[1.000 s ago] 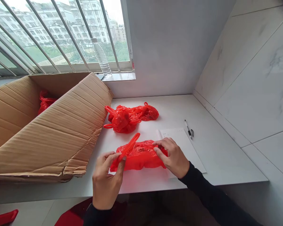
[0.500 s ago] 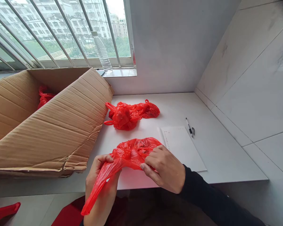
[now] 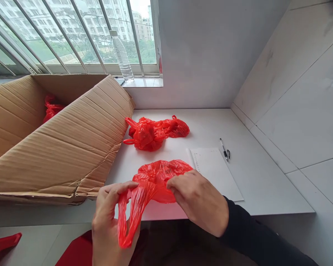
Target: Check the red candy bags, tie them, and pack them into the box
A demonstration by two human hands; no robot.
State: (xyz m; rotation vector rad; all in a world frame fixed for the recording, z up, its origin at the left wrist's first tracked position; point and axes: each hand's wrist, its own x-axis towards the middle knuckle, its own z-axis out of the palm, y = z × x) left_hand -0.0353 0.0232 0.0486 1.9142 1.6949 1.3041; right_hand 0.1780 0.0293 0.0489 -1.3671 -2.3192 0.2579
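A crumpled red plastic bag [image 3: 162, 175] lies at the front edge of the white table [image 3: 208, 125]. My left hand [image 3: 109, 225] is closed around the bag's handle loop, which hangs down below the table edge. My right hand [image 3: 199, 201] pinches the bag's body from the right, fingers pressed into the plastic. Farther back on the table sits a pile of knotted red bags [image 3: 155, 133], untouched.
A large open cardboard box [image 3: 58, 147] lies tilted at the left, with another red bag [image 3: 51, 109] inside. A sheet of paper [image 3: 215, 171] and a pen [image 3: 224, 149] lie right of my hands. A water bottle [image 3: 122, 57] stands on the windowsill. Tiled wall at right.
The bag was pulled from flat on the table toward the front edge. My left hand drew its handle down and now holds it as an open loop; my right hand shifted closer.
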